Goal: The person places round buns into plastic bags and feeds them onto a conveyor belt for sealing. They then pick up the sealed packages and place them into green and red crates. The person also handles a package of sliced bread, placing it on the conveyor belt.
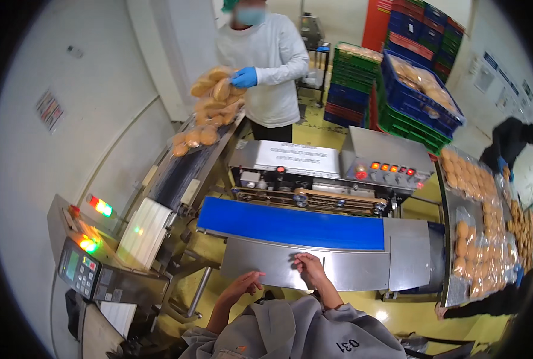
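Note:
My left hand (245, 283) hovers at the left front edge of a stainless steel shelf (351, 271), its fingers loosely bent and nothing in them. Over the same shelf, a little farther right, my right hand (310, 265) is raised with curled fingers apart, also without anything in it. Beyond the shelf runs a blue conveyor belt (293, 224), bare along its visible length. Behind that belt stands a continuous band sealer (311, 193) with lit switches and a red button on its control box (385, 166).
A masked co-worker in blue gloves (245, 77) holds bagged bread buns (219, 89) above a dark conveyor (181, 172). At left is a control panel (78, 268). Crates (421, 101) stand behind the sealer. Right, people work around a metal table (457, 287) bearing bagged buns (486, 251).

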Demonstrator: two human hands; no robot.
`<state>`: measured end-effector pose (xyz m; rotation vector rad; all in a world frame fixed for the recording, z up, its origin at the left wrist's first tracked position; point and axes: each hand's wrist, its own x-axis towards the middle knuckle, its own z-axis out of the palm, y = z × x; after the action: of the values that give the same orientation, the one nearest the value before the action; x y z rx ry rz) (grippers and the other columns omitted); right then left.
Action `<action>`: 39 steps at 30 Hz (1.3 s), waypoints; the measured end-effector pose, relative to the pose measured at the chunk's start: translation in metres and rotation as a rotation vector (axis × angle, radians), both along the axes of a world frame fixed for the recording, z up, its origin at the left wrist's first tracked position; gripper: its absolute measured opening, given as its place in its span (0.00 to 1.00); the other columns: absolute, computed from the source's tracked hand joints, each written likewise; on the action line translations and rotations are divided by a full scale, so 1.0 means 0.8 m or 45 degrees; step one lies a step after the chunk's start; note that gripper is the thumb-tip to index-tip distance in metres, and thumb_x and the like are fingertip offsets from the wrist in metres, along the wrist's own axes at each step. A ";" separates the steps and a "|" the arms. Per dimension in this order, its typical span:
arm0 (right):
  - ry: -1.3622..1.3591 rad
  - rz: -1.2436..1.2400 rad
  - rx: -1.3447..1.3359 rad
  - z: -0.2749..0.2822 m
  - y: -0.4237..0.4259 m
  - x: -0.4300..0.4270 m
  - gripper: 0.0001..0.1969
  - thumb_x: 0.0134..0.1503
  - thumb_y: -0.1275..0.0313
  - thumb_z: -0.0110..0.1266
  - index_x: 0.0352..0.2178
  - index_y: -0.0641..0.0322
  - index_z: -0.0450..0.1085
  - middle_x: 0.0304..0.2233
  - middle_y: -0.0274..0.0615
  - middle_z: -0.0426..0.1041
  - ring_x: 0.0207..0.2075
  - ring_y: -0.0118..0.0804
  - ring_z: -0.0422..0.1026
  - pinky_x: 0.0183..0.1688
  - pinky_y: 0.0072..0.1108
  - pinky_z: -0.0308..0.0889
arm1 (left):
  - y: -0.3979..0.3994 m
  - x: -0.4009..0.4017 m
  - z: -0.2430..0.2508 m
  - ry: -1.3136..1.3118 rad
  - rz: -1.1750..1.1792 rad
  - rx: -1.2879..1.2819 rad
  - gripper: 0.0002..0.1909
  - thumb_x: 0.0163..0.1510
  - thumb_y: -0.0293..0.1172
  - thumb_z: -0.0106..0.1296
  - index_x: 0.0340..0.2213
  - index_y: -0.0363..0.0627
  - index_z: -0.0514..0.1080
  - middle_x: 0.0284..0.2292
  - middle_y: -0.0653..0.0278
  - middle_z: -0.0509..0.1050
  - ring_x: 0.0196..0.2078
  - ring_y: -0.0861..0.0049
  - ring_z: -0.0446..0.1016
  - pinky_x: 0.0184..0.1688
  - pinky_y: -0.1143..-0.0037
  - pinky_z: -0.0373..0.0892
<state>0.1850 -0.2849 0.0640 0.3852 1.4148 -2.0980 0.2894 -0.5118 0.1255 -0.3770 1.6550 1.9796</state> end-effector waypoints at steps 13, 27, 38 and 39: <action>0.464 -0.784 0.557 0.030 0.488 -0.075 0.11 0.50 0.67 0.46 0.20 0.62 0.65 0.17 0.35 0.67 0.17 0.22 0.63 0.22 0.14 0.58 | 0.330 -0.144 0.007 -0.037 -0.602 -0.023 0.18 0.53 0.43 0.35 0.39 0.44 0.64 0.23 0.69 0.68 0.22 0.88 0.61 0.27 0.86 0.60; 0.628 -0.455 2.039 0.024 0.885 -0.058 0.32 0.40 0.49 0.51 0.44 0.57 0.59 0.46 0.53 0.56 0.47 0.52 0.55 0.49 0.33 0.52 | 0.898 -0.334 -0.050 -0.046 -0.697 0.131 0.41 0.44 0.54 0.46 0.51 0.43 0.43 0.48 0.56 0.55 0.46 0.70 0.59 0.45 0.70 0.58; 0.627 -1.048 1.701 -0.044 0.971 -0.127 0.15 0.44 0.65 0.54 0.26 0.69 0.68 0.21 0.43 0.69 0.21 0.31 0.66 0.23 0.20 0.61 | 0.993 -0.285 -0.085 0.014 0.011 0.330 0.13 0.51 0.35 0.41 0.32 0.35 0.65 0.32 0.60 0.71 0.35 0.78 0.69 0.37 0.82 0.64; 0.564 -1.078 1.634 -0.059 0.986 -0.143 0.13 0.45 0.66 0.53 0.25 0.69 0.68 0.20 0.42 0.69 0.20 0.30 0.66 0.23 0.19 0.61 | 0.988 -0.279 -0.076 0.006 0.007 0.368 0.14 0.51 0.35 0.41 0.32 0.35 0.65 0.33 0.60 0.71 0.36 0.78 0.69 0.37 0.82 0.64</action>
<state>0.0709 0.5040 0.0172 1.2065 3.1969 -1.4757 0.0658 0.2788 0.0645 -0.2683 1.3438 2.1845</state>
